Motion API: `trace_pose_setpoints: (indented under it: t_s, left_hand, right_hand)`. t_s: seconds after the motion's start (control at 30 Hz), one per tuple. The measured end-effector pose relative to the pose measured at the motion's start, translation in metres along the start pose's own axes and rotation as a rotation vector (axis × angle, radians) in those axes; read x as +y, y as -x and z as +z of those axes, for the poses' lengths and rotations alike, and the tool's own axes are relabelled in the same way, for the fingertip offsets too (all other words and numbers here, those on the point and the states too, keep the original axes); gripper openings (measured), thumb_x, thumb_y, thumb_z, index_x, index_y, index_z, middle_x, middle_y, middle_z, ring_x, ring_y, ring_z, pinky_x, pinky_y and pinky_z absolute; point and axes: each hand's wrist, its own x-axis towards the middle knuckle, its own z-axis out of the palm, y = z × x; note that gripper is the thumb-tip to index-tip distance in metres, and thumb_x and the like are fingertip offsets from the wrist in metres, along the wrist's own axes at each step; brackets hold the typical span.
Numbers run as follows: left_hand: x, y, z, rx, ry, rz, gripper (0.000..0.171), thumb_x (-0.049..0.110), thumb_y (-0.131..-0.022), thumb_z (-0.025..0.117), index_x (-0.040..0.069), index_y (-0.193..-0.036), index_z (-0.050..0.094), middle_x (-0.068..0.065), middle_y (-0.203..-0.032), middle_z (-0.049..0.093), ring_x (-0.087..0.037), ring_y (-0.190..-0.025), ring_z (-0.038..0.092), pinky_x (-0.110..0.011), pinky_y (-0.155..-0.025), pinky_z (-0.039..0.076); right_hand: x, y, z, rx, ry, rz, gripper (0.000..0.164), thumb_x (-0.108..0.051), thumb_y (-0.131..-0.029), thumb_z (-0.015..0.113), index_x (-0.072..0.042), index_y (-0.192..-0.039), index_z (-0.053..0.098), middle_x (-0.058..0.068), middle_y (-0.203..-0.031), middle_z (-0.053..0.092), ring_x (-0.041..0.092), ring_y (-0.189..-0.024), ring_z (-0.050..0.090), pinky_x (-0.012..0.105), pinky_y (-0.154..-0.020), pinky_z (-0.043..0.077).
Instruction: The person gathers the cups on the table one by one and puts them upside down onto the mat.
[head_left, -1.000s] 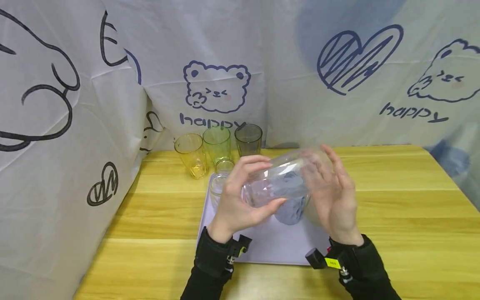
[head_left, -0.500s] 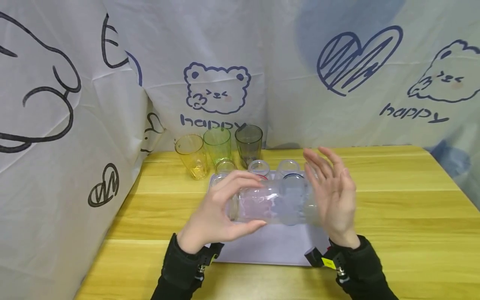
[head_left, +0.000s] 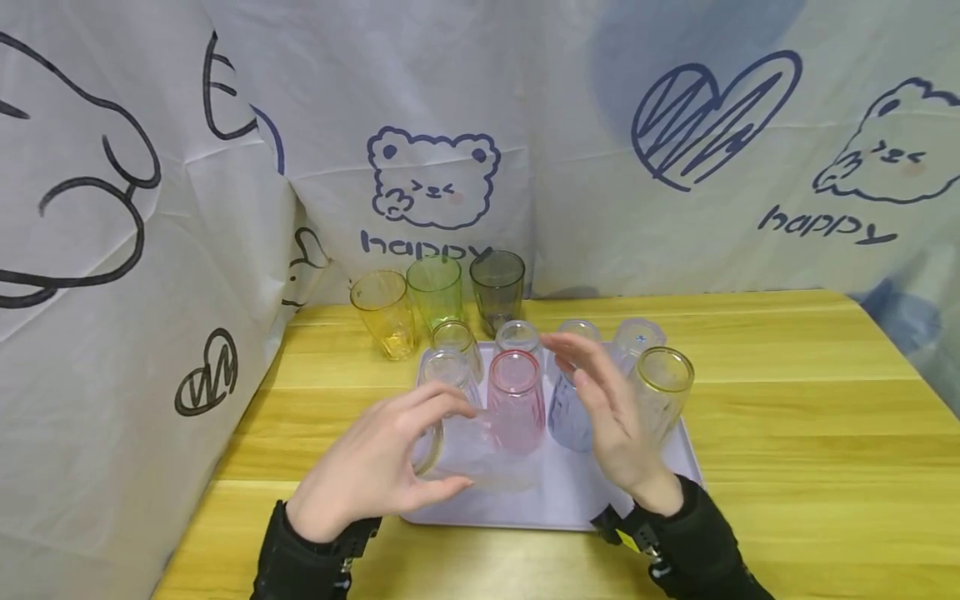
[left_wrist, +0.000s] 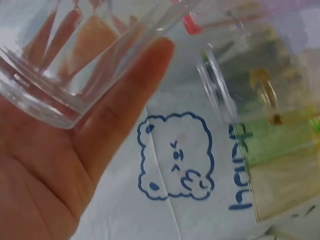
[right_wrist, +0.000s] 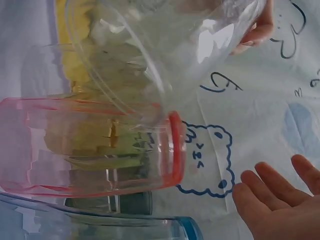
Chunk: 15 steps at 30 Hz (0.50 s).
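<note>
My left hand [head_left: 367, 467] holds a clear drinking glass [head_left: 480, 454] by its base end, tipped on its side with the mouth toward the right. In the left wrist view the thick base of the glass [left_wrist: 75, 60] lies against the palm. My right hand [head_left: 618, 425] is raised over the right part of the tray, fingers extended, holding nothing. Between the hands, a pink glass [head_left: 517, 408] stands on the pale lilac tray [head_left: 525, 510]. A blue glass [head_left: 567, 417] is partly hidden by the right hand, and an amber-tinted glass [head_left: 666, 387] stands right of it.
Several clear glasses, such as one at the back [head_left: 517, 335], stand along the tray's rear. Behind them on the wooden table [head_left: 795, 433] are a yellow glass [head_left: 384, 317], a green glass [head_left: 437, 292] and a dark grey glass [head_left: 498, 292]. A printed cloth [head_left: 585, 167] hangs behind.
My left hand has moved left and down toward the tray with the clear glass. My right hand has come off the glass and shifted slightly left.
</note>
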Motion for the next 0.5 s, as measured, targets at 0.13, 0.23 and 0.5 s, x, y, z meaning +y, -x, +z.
trace_pose_setpoints:
  t_s: [0.13,0.23,0.5]
  left_hand:
    - [-0.001,0.009,0.000,-0.046,-0.059,-0.078,0.057,0.036,-0.072,0.089,0.016,-0.120,0.064,0.005,-0.117,0.068,-0.009,-0.095,0.067,-0.028,-0.083,0.059]
    - [0.000,0.013,0.001,-0.077,-0.121,-0.136,0.058,0.038,-0.071,0.089,0.017,-0.119,0.064,0.005,-0.115,0.069,-0.010,-0.090,0.068,-0.028,-0.078,0.059]
    - [0.007,0.014,0.008,-0.135,-0.248,-0.295,0.055,0.039,-0.067,0.091,0.019,-0.112,0.065,0.008,-0.104,0.067,-0.001,-0.061,0.049,-0.017,-0.054,0.042]
  right_hand:
    - [0.003,0.004,0.007,-0.113,0.152,0.032,0.040,0.006,-0.101,0.038,0.006,-0.139,0.049,0.025,-0.140,0.056,0.008,-0.138,0.049,0.021,-0.118,0.038]
    - [0.006,0.006,0.010,-0.172,0.228,0.054,0.040,0.002,-0.102,0.041,0.001,-0.141,0.050,0.020,-0.143,0.056,0.014,-0.140,0.049,0.024,-0.119,0.038]
    - [0.011,0.009,0.017,-0.195,0.415,0.076,0.041,-0.008,-0.100,0.053,-0.006,-0.140,0.053,0.010,-0.143,0.058,0.026,-0.139,0.051,0.044,-0.118,0.039]
